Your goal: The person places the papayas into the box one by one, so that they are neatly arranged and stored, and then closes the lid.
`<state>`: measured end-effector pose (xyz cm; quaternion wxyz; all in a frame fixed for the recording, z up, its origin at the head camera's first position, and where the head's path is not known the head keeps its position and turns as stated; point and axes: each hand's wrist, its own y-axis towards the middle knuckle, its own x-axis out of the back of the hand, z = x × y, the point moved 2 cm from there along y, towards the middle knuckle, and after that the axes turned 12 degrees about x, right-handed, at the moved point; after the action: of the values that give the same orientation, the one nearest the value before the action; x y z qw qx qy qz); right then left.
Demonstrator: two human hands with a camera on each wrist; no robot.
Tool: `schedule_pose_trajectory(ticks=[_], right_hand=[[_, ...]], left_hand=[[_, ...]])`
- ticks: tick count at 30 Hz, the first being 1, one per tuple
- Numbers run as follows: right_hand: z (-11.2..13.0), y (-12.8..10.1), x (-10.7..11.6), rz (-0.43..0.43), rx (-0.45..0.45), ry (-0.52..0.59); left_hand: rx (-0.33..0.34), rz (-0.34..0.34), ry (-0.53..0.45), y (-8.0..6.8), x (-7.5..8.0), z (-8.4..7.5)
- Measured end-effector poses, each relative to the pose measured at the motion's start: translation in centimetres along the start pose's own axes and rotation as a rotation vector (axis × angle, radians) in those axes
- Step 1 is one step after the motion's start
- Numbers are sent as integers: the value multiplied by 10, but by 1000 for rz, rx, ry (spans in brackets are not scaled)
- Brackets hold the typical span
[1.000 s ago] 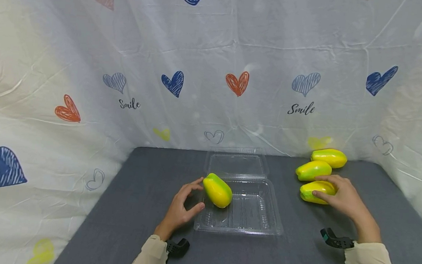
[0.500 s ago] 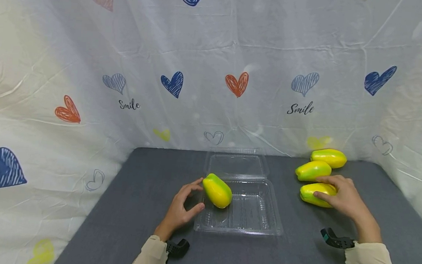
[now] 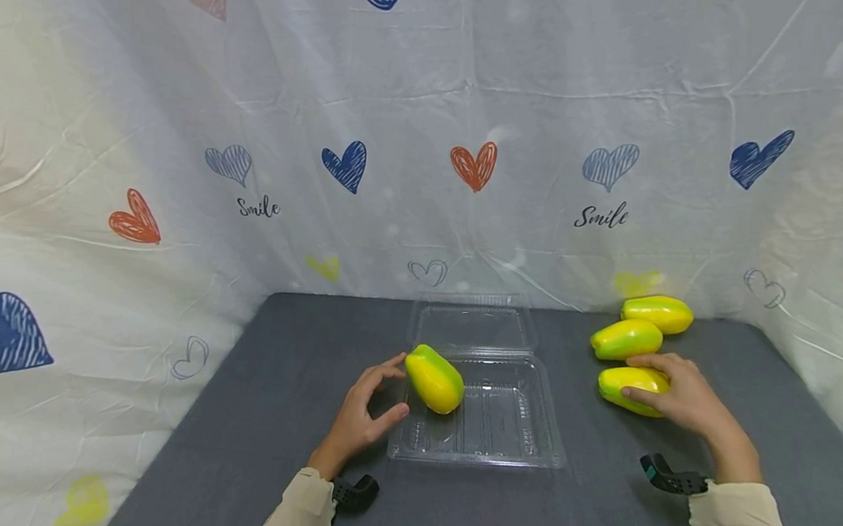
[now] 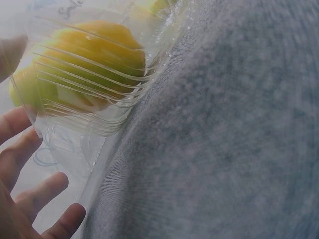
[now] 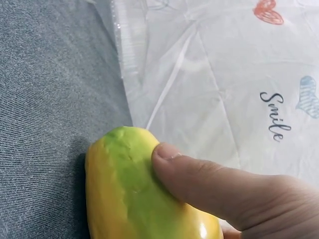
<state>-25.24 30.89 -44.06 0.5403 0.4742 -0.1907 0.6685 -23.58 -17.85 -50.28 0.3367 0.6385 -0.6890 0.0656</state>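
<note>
Covering the lower half of the head view is a dark grey felt-like desk point(image 3: 445, 507), closed in at the back and both sides by a crinkled white sheet printed with blue and orange hearts point(image 3: 433, 130), which meets the desk along its far edge and both side edges. At centre frame a clear plastic clamshell box point(image 3: 505, 425) lies with its lid folded flat toward the back. A yellow-green papaya-shaped fruit point(image 3: 434, 378) leans over the box's left rim. The left hand point(image 3: 363, 412) sits just left of it, fingers loosely spread, fingertips near the fruit but gripping nothing. To the right of centre, the right hand point(image 3: 681, 394) curls round a second yellow-green fruit point(image 3: 629, 388) lying on the desk, thumb pressed on its green end. Two more yellow-green fruits point(image 3: 625, 339) lie just behind it by the sheet. Bare grey desk stretches across the lower frame and the left of the box.
</note>
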Motion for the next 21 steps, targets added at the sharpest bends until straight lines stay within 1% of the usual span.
schedule_pose_trajectory(ticks=[6,16,21], right_hand=[[1,-1,-2,51,0,25],[3,-2,-4,104,-26,34],[3,-2,-4,110,-27,20]], left_hand=[[-22,-8,0,1,0,-2],[-13,-7,4,1,0,-2],[-13,-7,5,1,0,-2]])
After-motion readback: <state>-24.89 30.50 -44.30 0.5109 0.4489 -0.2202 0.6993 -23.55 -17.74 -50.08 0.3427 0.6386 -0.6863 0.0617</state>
